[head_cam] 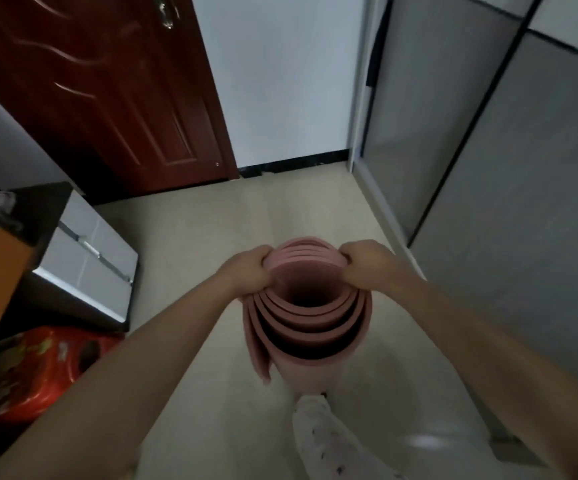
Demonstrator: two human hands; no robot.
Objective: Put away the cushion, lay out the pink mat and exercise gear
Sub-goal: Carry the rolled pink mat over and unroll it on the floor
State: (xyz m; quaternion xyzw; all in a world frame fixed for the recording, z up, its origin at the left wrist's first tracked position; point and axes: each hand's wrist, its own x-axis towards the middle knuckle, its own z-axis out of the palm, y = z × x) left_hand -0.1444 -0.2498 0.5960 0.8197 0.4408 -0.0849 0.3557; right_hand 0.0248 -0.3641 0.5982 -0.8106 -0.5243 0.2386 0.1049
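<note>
The pink mat, rolled, hangs upright at frame centre; left hand and right hand each grip its top rim, equally near.

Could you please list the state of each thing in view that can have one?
Mat: rolled up, held upright, not yet laid out.
Left hand: grips the roll's top edge.
Right hand: grips the opposite top edge.
Door: appears closed.
Drawers: closed.
</note>
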